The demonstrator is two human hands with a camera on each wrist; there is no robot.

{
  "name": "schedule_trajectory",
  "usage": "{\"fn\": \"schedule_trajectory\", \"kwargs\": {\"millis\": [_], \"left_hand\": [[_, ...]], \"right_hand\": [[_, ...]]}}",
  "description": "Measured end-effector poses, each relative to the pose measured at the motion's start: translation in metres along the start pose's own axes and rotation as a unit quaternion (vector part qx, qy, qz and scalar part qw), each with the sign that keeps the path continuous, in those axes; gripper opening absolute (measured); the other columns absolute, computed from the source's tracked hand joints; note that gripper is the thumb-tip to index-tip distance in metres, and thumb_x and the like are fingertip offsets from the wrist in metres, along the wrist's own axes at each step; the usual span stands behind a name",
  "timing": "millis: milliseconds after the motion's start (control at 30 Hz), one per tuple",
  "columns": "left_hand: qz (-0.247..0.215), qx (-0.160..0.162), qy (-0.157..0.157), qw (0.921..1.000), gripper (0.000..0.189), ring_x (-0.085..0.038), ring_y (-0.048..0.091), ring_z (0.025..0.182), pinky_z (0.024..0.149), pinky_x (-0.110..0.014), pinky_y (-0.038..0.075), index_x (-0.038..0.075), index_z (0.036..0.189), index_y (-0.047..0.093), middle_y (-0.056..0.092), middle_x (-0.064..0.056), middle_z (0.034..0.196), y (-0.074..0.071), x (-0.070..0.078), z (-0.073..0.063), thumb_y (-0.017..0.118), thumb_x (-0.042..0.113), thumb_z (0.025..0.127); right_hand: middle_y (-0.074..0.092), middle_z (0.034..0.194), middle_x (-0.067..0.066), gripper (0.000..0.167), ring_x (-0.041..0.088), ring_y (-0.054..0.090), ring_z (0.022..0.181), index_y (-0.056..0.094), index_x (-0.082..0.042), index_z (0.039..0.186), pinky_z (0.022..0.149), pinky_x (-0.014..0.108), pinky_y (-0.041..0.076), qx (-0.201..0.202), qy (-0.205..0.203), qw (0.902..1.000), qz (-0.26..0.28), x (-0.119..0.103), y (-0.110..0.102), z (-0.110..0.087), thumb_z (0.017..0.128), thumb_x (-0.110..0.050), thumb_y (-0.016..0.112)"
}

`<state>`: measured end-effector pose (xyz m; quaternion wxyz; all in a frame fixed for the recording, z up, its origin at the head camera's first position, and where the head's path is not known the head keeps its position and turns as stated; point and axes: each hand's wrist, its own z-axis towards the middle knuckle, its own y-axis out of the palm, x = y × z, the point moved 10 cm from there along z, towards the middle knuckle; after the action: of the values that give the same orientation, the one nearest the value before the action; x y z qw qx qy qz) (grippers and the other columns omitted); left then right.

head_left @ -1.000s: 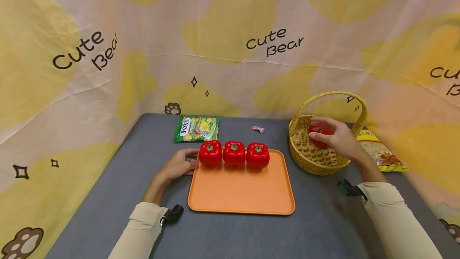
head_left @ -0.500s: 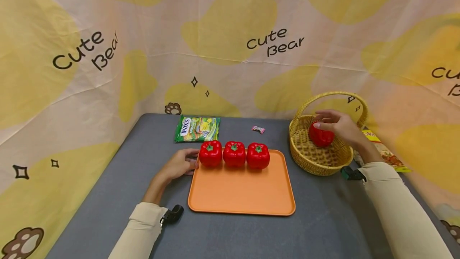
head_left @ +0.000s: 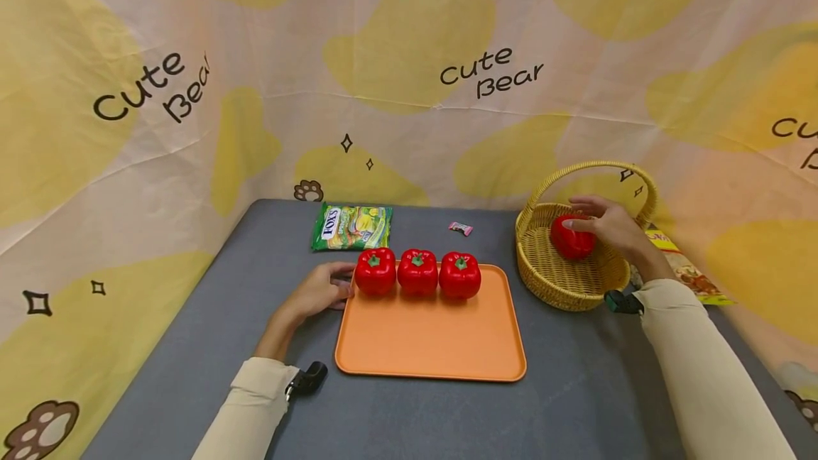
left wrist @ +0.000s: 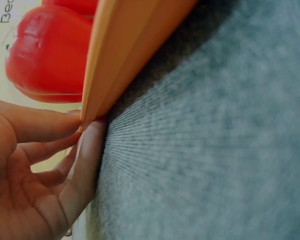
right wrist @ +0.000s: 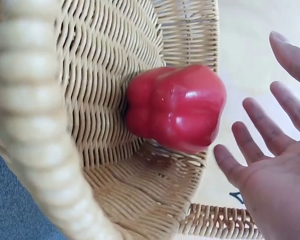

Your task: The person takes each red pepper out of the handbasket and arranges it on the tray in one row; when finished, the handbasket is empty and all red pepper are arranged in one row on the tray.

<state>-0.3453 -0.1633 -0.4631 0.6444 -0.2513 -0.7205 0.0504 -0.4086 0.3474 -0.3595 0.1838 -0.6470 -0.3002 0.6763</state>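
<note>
In the head view, my left hand (head_left: pixel 316 294) is at the left edge of an orange tray (head_left: pixel 431 343). The left wrist view shows its thumb and a finger pinching the tray rim (left wrist: pixel 92 102). Three red bell peppers with green stems, a left one (head_left: pixel 375 273), a middle one (head_left: pixel 418 274) and a right one (head_left: pixel 459 277), stand in a row along the tray's far side. Over a wicker basket (head_left: pixel 540 265) hovers my right hand (head_left: pixel 612 226). One red bell pepper (right wrist: pixel 177 107) lies in that basket; the right wrist view shows the spread fingers apart from it.
A green candy bag (head_left: pixel 353 228) lies behind the tray, and a small pink wrapped candy (head_left: pixel 460 228) farther right. Beside the basket a yellow food packet (head_left: pixel 686 268) is partly hidden by my right arm. The basket's tall handle (head_left: pixel 594 164) arches over its opening. Printed cloth hangs behind.
My right hand has shifted slightly up and away from the bell pepper in the basket, which now shows more fully. My left hand and the tray have not moved.
</note>
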Motion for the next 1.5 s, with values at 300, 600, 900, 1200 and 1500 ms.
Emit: {"fn": "schedule_trajectory", "kwargs": {"millis": [300, 600, 900, 1200, 1500], "left_hand": [[-0.001, -0.002, -0.005, 1.0, 0.052, -0.029, 0.073, 0.108, 0.082, -0.04, 0.066, -0.005, 0.15, 0.052, 0.065, -0.027, 0.139, 0.002, -0.002, 0.0, 0.06, 0.001, 0.099], [-0.006, -0.004, -0.002, 1.0, 0.051, -0.029, 0.073, 0.107, 0.082, -0.039, 0.066, -0.007, 0.15, 0.052, 0.066, -0.027, 0.135, 0.001, -0.002, -0.002, 0.06, 0.002, 0.1], [-0.002, -0.004, -0.004, 1.0, 0.052, -0.029, 0.073, 0.108, 0.082, -0.04, 0.066, -0.007, 0.15, 0.051, 0.065, -0.027, 0.136, 0.0, -0.003, -0.003, 0.059, 0.002, 0.1], [-0.011, -0.007, 0.002, 0.9999, 0.052, -0.029, 0.073, 0.108, 0.082, -0.04, 0.066, -0.007, 0.151, 0.05, 0.062, -0.029, 0.141, 0.001, -0.001, -0.001, 0.058, 0.001, 0.1], [-0.013, -0.008, -0.001, 0.9999, 0.053, -0.029, 0.073, 0.109, 0.082, -0.04, 0.066, -0.007, 0.151, 0.05, 0.061, -0.028, 0.143, 0.001, -0.002, 0.001, 0.058, 0.001, 0.1]], "right_hand": [[0.032, 0.166, 0.033, 0.081, 0.054, 0.028, 0.154, 0.027, 0.001, 0.166, 0.122, 0.07, 0.03, -0.02, 0.009, 0.9997, -0.003, 0.009, 0.001, 0.001, 0.103, -0.026, 0.07], [0.038, 0.163, 0.033, 0.079, 0.05, 0.04, 0.148, 0.029, 0.001, 0.165, 0.115, 0.05, 0.046, -0.021, 0.015, 0.9996, -0.009, 0.015, 0.006, 0.003, 0.102, -0.025, 0.071], [0.048, 0.155, 0.033, 0.074, 0.047, 0.048, 0.143, 0.036, 0.001, 0.162, 0.091, 0.012, 0.045, -0.023, 0.01, 0.9996, -0.015, 0.013, 0.007, 0.002, 0.102, -0.023, 0.071], [0.048, 0.155, 0.034, 0.065, 0.047, 0.053, 0.136, 0.041, 0.004, 0.158, 0.098, 0.038, 0.056, -0.045, 0.002, 0.9987, -0.024, 0.013, 0.013, -0.003, 0.103, -0.019, 0.068], [0.051, 0.152, 0.034, 0.065, 0.046, 0.054, 0.136, 0.042, 0.007, 0.157, 0.098, 0.032, 0.055, -0.06, 0.015, 0.9974, -0.039, 0.018, 0.015, -0.004, 0.105, -0.024, 0.066]]}}
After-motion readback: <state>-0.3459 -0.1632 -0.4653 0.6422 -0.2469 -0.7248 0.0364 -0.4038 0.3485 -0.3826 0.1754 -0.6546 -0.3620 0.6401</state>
